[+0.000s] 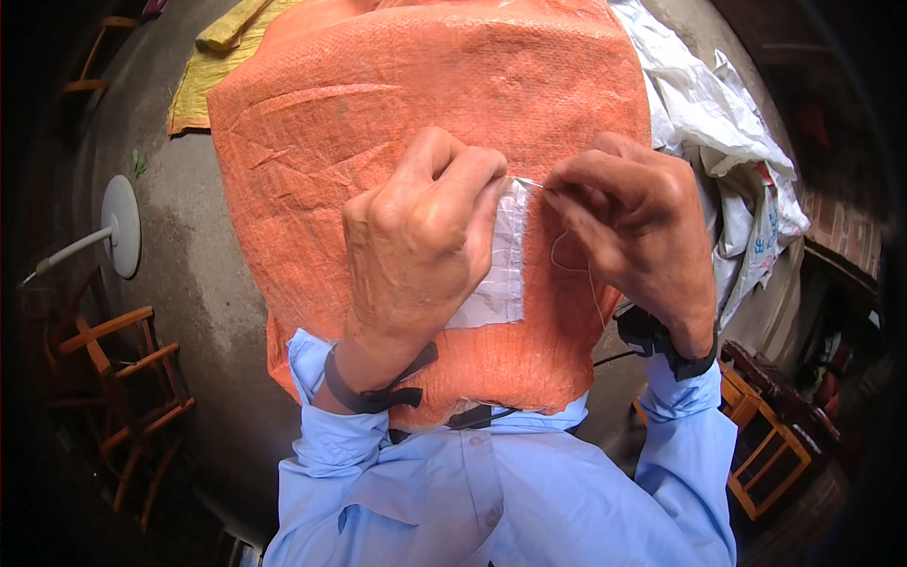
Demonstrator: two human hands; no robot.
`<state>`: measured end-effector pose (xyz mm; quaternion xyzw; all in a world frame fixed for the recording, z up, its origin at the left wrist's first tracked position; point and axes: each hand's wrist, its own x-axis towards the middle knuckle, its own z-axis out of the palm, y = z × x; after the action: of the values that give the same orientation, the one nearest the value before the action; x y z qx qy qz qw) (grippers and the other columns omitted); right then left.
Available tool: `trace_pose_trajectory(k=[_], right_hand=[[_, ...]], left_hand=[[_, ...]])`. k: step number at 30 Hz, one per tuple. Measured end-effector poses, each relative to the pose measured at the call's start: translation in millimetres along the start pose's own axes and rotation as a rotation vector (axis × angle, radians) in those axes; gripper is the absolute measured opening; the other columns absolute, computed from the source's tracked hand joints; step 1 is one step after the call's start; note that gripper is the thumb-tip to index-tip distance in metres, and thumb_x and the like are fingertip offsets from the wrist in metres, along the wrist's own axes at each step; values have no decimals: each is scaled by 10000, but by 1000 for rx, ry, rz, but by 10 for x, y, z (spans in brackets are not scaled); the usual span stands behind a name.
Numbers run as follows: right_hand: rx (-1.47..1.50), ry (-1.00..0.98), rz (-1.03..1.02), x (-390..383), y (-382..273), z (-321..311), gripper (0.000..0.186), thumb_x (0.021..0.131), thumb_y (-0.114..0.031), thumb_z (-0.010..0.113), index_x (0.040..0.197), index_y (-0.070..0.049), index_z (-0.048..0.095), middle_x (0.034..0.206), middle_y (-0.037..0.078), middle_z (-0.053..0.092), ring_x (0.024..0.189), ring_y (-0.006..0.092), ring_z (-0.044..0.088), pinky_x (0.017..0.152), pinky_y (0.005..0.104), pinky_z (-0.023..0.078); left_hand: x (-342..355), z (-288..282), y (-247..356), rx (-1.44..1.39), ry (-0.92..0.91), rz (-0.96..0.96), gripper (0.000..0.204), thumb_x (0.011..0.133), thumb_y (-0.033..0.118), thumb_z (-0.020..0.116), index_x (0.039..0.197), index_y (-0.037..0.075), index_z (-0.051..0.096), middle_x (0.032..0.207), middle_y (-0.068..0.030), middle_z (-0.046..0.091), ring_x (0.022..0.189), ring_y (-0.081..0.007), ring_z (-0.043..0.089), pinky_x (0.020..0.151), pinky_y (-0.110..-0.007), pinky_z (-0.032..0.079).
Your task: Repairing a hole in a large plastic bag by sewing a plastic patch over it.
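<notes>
An orange woven sack (pixel 453 94) is spread over my lap, with a white woven patch (pixel 510 269) lying on it. My left hand (pixel 420 227) is closed in a pinch at the patch's upper edge and covers its left part. Just to the right, my right hand (pixel 647 217) pinches a fine thread (pixel 555 257), which runs taut to the patch's top corner. The thread also hangs in a loop below the right fingers, down across the sack. Whether a needle sits between those fingertips is too small to tell.
White plastic sacks (pixel 746 189) lie crumpled at the right. A yellow sack (pixel 194 90) is at the far left. On the left stand a white round-based stand (pixel 121 227) and a wooden chair (pixel 132 369). Another wooden piece of furniture (pixel 765 463) is at the lower right.
</notes>
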<state>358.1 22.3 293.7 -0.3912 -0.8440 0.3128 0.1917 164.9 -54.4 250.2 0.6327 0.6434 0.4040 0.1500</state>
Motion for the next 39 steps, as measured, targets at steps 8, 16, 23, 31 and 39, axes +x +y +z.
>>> trace_pose_trajectory(k=[8, 16, 23, 31, 39], right_hand=[[7, 2, 19, -7, -23, -3, 120, 849, 47, 842, 944, 13, 779, 743, 77, 601, 619, 173, 559, 586, 338, 442], [-48, -22, 11, 26, -38, -41, 72, 834, 5, 810, 873, -15, 753, 784, 143, 668, 717, 345, 696, 653, 443, 543], [-84, -29, -19, 41, -34, -45, 74, 824, 8, 803, 857, -14, 740, 772, 143, 648, 704, 340, 689, 643, 446, 542], [-23, -7, -21, 39, 15, 8, 88, 822, 36, 782, 886, -22, 767, 756, 141, 634, 694, 332, 678, 625, 441, 521], [-2, 28, -21, 25, 54, 65, 94, 830, 41, 780, 894, -27, 766, 769, 138, 635, 695, 326, 664, 636, 433, 522]], left_hand=[[1, -17, 8, -12, -18, -18, 166, 851, 17, 898, 957, 80, 786, 831, -24, 660, 577, -109, 620, 552, -296, 490], [-3, -4, 16, 28, -18, -13, 195, 834, 30, 915, 973, 96, 795, 839, -24, 664, 580, -107, 623, 550, -296, 494], [-30, 9, -13, 20, -6, 27, 208, 874, 44, 903, 1052, 122, 829, 875, -33, 687, 600, -139, 641, 569, -318, 522], [-13, 10, 4, 30, -13, 34, 185, 886, 53, 900, 1044, 120, 832, 875, -36, 693, 619, -149, 661, 570, -322, 527], [-9, 25, -10, 4, -12, 26, 177, 880, 56, 908, 1031, 109, 833, 868, -35, 695, 607, -134, 659, 569, -316, 523]])
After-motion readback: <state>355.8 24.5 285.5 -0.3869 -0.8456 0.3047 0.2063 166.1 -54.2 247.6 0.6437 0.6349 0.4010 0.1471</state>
